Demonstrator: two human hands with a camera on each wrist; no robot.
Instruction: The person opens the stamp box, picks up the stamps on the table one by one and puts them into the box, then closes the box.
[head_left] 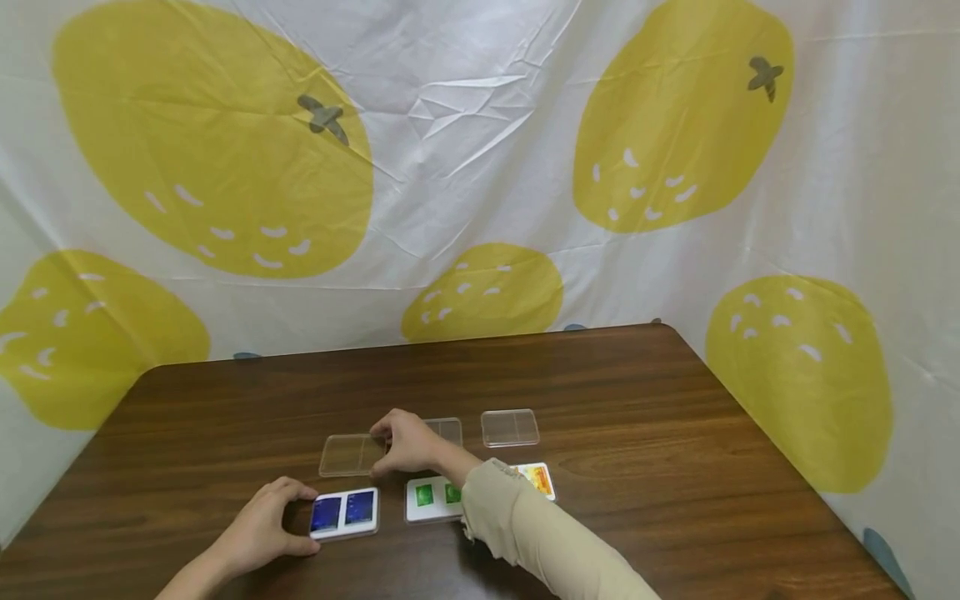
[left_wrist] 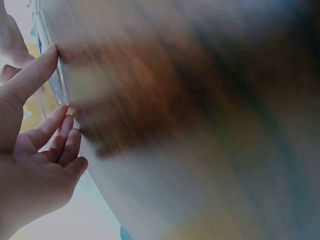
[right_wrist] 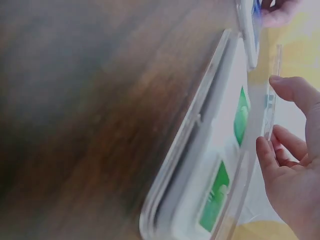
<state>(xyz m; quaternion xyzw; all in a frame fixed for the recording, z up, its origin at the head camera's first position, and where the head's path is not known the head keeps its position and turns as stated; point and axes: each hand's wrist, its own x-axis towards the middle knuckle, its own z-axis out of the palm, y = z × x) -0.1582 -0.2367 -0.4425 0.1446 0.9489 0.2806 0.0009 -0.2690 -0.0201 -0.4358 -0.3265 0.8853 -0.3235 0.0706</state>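
My left hand (head_left: 258, 529) holds the left end of a shallow case with two dark blue pictures (head_left: 343, 513) on white, thumb at its near edge and fingertips at its far edge. This case lies on the table. My right hand (head_left: 408, 443) reaches across and grips the right end of a clear plastic lid (head_left: 342, 456) just behind the blue case. In the right wrist view, thumb and fingertips pinch the thin edges of that clear lid (right_wrist: 270, 112). Beneath the right forearm sits a case with green pictures (head_left: 424, 495), partly hidden by the sleeve.
Behind the right hand lies a second clear lid (head_left: 450, 430), with a third clear lid (head_left: 510, 427) farther right. A case with an orange and yellow picture (head_left: 538, 478) shows past the sleeve. The brown wooden table (head_left: 675, 467) ends at a lemon-print cloth (head_left: 465, 167).
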